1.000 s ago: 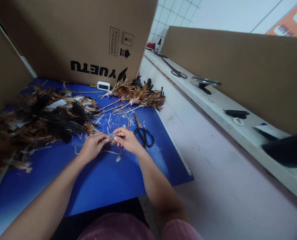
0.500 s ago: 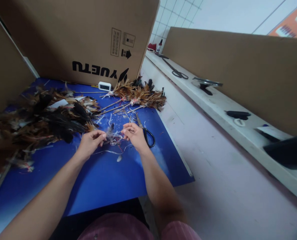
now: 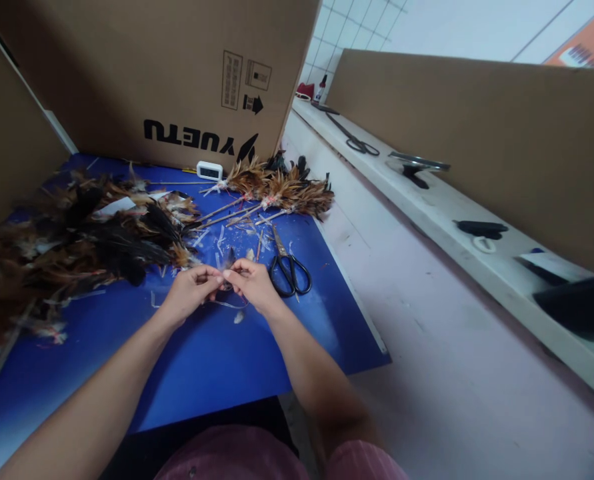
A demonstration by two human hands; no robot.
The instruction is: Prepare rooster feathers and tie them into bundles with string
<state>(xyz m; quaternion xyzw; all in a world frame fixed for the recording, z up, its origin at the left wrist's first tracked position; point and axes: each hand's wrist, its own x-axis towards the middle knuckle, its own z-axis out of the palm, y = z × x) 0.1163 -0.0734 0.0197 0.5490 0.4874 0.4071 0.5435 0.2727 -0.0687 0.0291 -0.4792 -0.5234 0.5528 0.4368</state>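
My left hand [image 3: 193, 290] is closed in a pinch above the blue tabletop. A small dark grey feather [image 3: 231, 256] rises just beyond its fingertips and seems held there. Meeting it fingertip to fingertip is my right hand [image 3: 251, 283], also pinched; its fingers hide what lies between them. A thin clear plastic strand [image 3: 231, 305] curves out beneath both hands. Close to the right hand lie black-handled scissors [image 3: 291, 270], their blades pointing away from me. A small pale tuft [image 3: 239, 318] rests on the table below the fingers.
Brown and black feather bundles [image 3: 101, 233] heap up on the left. Feather dusters with thin sticks [image 3: 287, 190] lie at the back, beside a small white digital display [image 3: 209, 171]. A cardboard box [image 3: 187, 73] stands behind. On the right, a ledge [image 3: 441, 207] carries more scissors [image 3: 357, 143].
My hands have come together until the fingertips meet, the right moving left and the left moving slightly right. The scissors' handles are now uncovered. The feather has shifted slightly right.
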